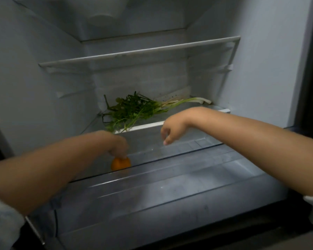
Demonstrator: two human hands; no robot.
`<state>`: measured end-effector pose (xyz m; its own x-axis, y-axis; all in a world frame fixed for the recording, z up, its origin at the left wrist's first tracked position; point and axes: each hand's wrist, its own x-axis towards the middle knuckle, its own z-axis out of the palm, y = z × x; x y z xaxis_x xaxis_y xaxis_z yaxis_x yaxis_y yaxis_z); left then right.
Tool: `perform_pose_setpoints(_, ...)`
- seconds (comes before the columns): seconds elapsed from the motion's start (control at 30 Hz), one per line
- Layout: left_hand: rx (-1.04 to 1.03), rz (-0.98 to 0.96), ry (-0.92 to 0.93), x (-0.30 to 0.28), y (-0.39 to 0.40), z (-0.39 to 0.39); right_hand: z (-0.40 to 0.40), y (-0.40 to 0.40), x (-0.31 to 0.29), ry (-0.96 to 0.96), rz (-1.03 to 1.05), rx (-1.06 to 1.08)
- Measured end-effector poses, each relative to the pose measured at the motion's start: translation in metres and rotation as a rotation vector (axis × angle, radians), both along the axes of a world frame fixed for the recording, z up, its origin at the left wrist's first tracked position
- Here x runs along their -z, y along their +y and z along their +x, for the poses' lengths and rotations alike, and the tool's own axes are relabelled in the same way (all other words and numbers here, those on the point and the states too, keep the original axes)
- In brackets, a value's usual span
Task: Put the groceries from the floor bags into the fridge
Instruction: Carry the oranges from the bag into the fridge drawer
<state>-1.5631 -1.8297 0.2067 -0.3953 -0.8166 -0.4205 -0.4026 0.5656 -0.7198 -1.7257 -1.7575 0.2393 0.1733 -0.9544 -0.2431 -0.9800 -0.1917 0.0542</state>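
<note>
left hand (pixel 117 144) on orange (pixel 120 163), greens (pixel 134 110) above

Inside the fridge (pixel 260 69), a bunch of greens (pixel 134 109) lies on the middle shelf (pixel 148 125), roots to the right; below and in front, an orange (pixel 120 163) sits at the left on the glass cover (pixel 170 150) above the drawer (pixel 170 195); an upper shelf (pixel 139 51) sits above.
</note>
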Motion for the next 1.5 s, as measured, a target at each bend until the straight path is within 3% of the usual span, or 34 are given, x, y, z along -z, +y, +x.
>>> perform_pose_setpoints(0.07, -0.001, -0.005, -0.021, -0.013, 0.010, -0.007, -0.001, 0.003, -0.003, 0.028, -0.042, 0.011)
perform_pose_setpoints(0.33, 0.011, -0.134, 0.384, -0.050, 0.075, 0.013, 0.008, 0.055, -0.019, 0.075, -0.289, -0.066)
perform_pose_setpoints(0.47, 0.027, -0.401, 0.578, -0.048, 0.153, 0.037, 0.025, 0.099, -0.012, 0.049, -0.672, -0.093)
perform_pose_setpoints(0.53, 0.030, -0.514, 0.644, -0.031, 0.198, 0.054, 0.038, 0.125, 0.006, -0.064, -0.898, -0.093)
perform_pose_setpoints(0.6, -0.057, -0.579, 0.701, -0.008, 0.244, 0.073, 0.054, 0.153, 0.030, -0.223, -0.978, -0.129)
perform_pose_setpoints(0.77, -0.366, -0.567, 0.781, 0.045, 0.344, 0.123, 0.120, 0.213, 0.079, -0.422, -0.815, -0.300)
perform_pose_setpoints(0.97, -0.663, -0.607, 0.831, 0.091, 0.460, 0.206, 0.225, 0.302, 0.116, -0.502, -0.650, -0.553)
perform_pose_setpoints(1.17, -0.906, -0.572, 0.729, 0.134, 0.607, 0.319, 0.358, 0.408, 0.157, -0.657, -0.452, -0.758)
perform_pose_setpoints(1.33, -1.038, -0.550, 0.665, 0.172, 0.714, 0.409, 0.470, 0.501, 0.206, -0.686, -0.260, -0.896)
perform_pose_setpoints(1.5, -1.214, -0.473, 0.703, 0.226, 0.773, 0.484, 0.554, 0.558, 0.262, -0.624, -0.061, -0.982)
